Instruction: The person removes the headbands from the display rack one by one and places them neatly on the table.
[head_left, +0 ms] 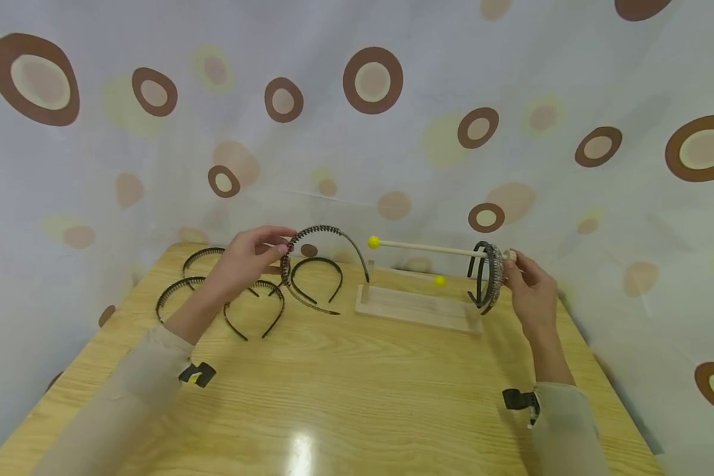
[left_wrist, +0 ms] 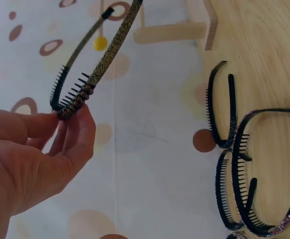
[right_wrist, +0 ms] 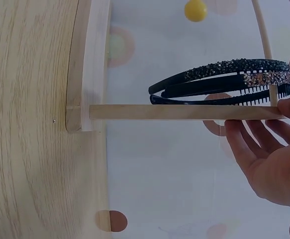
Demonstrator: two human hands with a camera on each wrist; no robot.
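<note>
My left hand [head_left: 244,259] pinches a dark toothed headband [head_left: 318,229] between thumb and fingers, held up above the table. In the left wrist view that headband [left_wrist: 107,59] has a glittery outer band, its ends pointing away from the hand. At the right, my right hand [head_left: 533,294] grips the top of the upright [right_wrist: 179,112] of a wooden stand. A thin rod [head_left: 428,248] runs left from there to a yellow ball [head_left: 373,242] on its free end. Several glittery headbands [right_wrist: 234,67] hang on the rod close to the upright.
Several black toothed headbands lie or stand at the table's back left, among them one behind the held headband [head_left: 318,260] and one near the left forearm [head_left: 172,291]. The stand's wooden base [head_left: 416,309] rests on the table [head_left: 357,396]. Behind is a patterned wall covering [head_left: 333,145].
</note>
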